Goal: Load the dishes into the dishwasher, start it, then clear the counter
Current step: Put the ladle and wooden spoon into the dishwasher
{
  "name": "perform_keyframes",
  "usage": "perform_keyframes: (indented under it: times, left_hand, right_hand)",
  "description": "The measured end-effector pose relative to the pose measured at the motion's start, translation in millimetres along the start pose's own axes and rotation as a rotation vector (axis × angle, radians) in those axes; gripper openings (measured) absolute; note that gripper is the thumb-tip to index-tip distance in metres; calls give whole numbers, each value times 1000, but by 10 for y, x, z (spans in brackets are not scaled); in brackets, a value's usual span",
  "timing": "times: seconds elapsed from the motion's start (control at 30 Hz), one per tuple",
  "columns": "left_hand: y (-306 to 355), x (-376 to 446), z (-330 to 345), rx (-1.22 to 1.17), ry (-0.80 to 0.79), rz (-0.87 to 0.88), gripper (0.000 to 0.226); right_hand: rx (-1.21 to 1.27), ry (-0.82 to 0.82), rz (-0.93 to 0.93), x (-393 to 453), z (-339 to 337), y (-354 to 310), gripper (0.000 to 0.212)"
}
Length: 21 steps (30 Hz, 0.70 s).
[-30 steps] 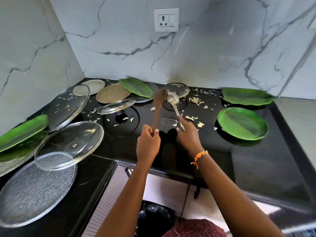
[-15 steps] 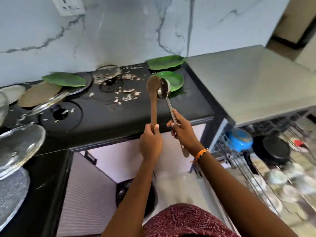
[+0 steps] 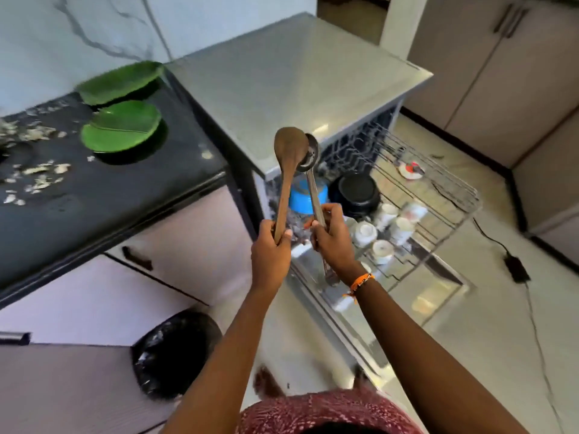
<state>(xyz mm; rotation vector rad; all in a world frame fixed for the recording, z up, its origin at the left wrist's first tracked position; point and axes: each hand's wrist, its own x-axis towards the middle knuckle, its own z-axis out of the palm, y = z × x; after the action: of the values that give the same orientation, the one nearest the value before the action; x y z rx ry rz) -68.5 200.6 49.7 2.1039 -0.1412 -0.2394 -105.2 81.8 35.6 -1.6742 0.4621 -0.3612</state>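
Note:
My left hand grips the handle of a wooden spoon, held upright. My right hand pinches the handle of a metal ladle, its bowl touching the wooden spoon's head. Both utensils are in the air in front of the open dishwasher. Its pulled-out wire rack holds a blue bowl, a black pot and several white cups. Two green leaf-shaped plates lie on the black counter at the left.
Food scraps are scattered over the counter's left part. A bin with a black liner stands on the floor below the counter. A black cable and adapter lie on the floor at the right, near beige cabinets.
My view has swung right from the counter and stove to the open dishwasher. Both hands have carried the wooden spoon and ladle along, still upright and side by side.

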Motion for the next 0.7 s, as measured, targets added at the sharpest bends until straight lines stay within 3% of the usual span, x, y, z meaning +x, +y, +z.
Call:
perform_keyframes:
  times: [0.2,0.37,0.5,0.7]
  left_hand:
    - [275,-338,1190,-20,-191,-145,14]
    - [314,-429,1787,-68,-312,-285,9]
    - [391,-307,2002,-114,-312,-379,19]
    - [517,60,2135,-131,-362,-435,12]
  right_hand:
    - [-46,38,206,-14,-1206,455,30]
    - [-32,-144,397,91,-1844,707,40]
    - [-34,-207,452,196,-2124,811,54]
    - [-199,-140,517,591,-2382,989,22]
